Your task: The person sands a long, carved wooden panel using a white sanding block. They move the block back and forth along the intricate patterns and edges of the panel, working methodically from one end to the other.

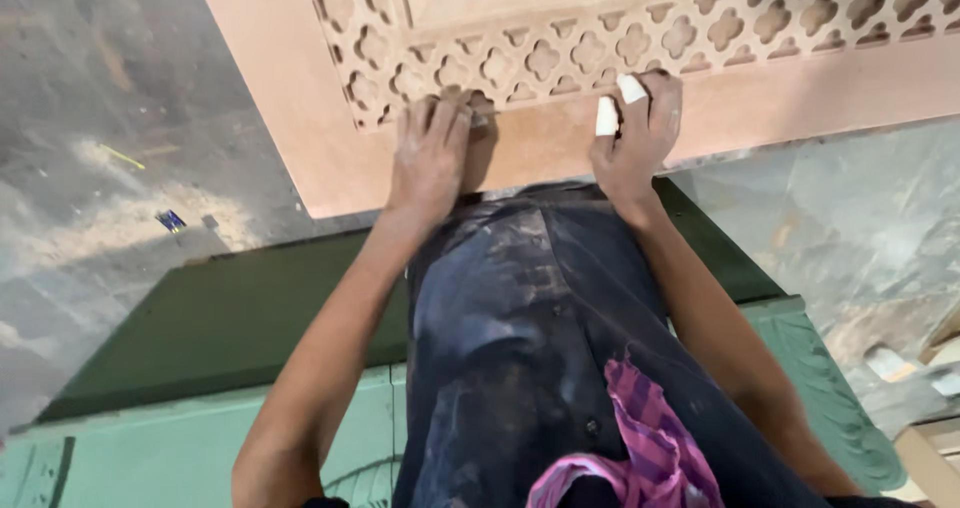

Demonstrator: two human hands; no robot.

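A pinkish-brown carved wooden panel [560, 148] with a lattice of clover-shaped cutouts lies across the top of the view. My left hand [432, 153] rests flat, palm down, on the panel's lower edge by the lattice corner, fingers together and dusty. My right hand [638, 133] is curled on the panel's plain border just below the lattice. It grips a small white piece [607, 116], and one fingertip is wrapped in white [631, 89]. My dusty dark trousers [520, 348] fill the middle below the hands.
A dark green board [230, 313] lies under my legs, on a pale green carved board [150, 448]. Dusty grey floor [110, 118] lies to the left with a small blue scrap [170, 220]. Stone floor and wooden offcuts [935, 368] are at right.
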